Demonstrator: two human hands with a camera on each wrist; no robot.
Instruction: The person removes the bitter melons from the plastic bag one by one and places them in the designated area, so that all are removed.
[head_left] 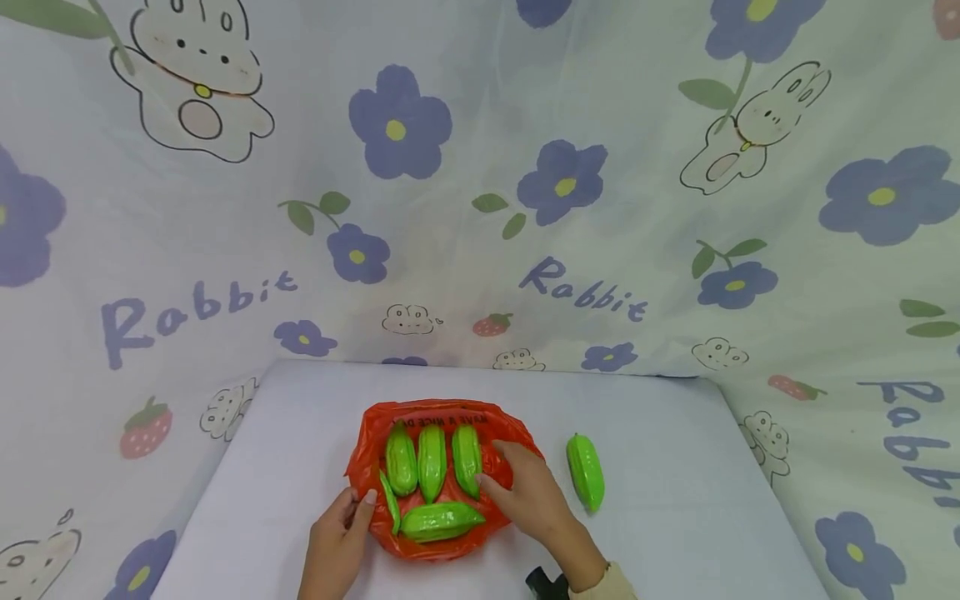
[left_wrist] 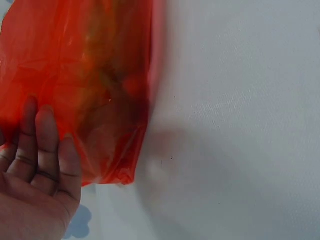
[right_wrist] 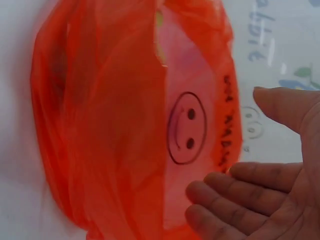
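Note:
A red plastic bag point(head_left: 431, 552) lies with its mouth spread wide on the white table. Several glossy green ridged fruits, like star fruit, are inside it; one lies crosswise point(head_left: 442, 522) near the front. My left hand point(head_left: 339, 533) pinches the bag's left rim, thumb over the edge; the left wrist view shows straighter fingers point(left_wrist: 47, 145) against the outside. My right hand point(head_left: 534, 492) is over the bag's right side, thumb beside the rightmost upright fruit point(head_left: 467, 458). In the right wrist view the fingers point(right_wrist: 225, 205) are spread and hold nothing.
One more green fruit point(head_left: 586, 472) lies on the table right of the bag. The white table point(head_left: 660, 467) ends at a rabbit-and-flower curtain point(head_left: 480, 250) behind and at both sides. A black device point(head_left: 546, 583) sits by the right wrist.

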